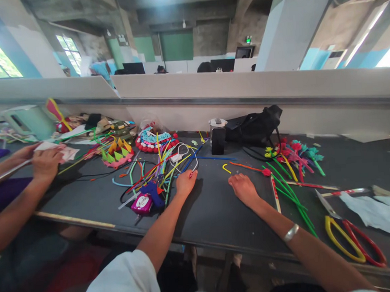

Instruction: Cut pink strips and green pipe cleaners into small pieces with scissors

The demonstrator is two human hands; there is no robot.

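Observation:
My left hand (pixel 185 185) rests at the right edge of a tangle of coloured pipe cleaners (pixel 163 166), its fingers closed. A small reddish bit shows at the fingertips beside a white cord (pixel 196 161); what is gripped is unclear. My right hand (pixel 244 188) lies on the dark table with fingers curled, and anything inside them is hidden. Just beyond it are a short bent yellow piece (pixel 226 168) and an orange stem (pixel 246 166) ending at a red tuft (pixel 266 172). Green stems (pixel 290 195) lie right of that hand.
Yellow-and-red-handled scissors (pixel 345 238) lie front right, near fuzzy flowers (pixel 294 154). A black phone (pixel 218 141) leans before a jar, beside a black bag (pixel 255 126). A blue glue gun (pixel 154 194) and magenta box (pixel 141 204) sit left. Another person's hands (pixel 47 160) hold tissue.

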